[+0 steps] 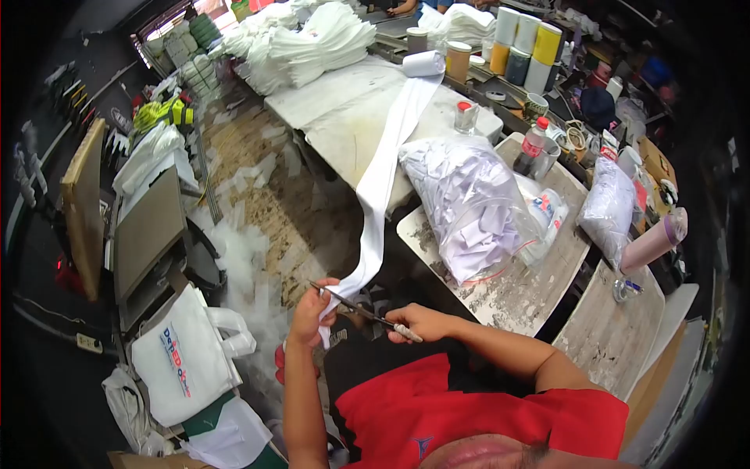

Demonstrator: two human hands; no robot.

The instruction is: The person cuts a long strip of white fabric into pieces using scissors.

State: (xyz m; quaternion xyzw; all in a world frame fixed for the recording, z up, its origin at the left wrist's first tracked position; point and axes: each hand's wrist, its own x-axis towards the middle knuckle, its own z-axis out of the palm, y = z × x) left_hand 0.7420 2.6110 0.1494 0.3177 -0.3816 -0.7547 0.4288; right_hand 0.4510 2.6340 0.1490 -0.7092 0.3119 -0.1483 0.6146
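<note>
A long white fabric strip [379,195] runs from a roll [424,64] on the table down to my left hand [309,316]. The fingers of that hand are closed on the strip's near end, and a short tail hangs below them. My right hand [418,321] grips the handle of a dark pair of scissors [361,311], whose handle end looks pale and wrapped. Its long blades point left and cross the strip at my left fingers. Whether the blades are apart is too small to tell.
Folded white cloth stacks [312,43] lie on the far table [328,117]. A plastic bag of white scraps [476,211] rests on the worn board [516,293] at right, near a cola bottle [531,144]. Printed white bags [183,356] sit at left; scraps litter the floor [250,187].
</note>
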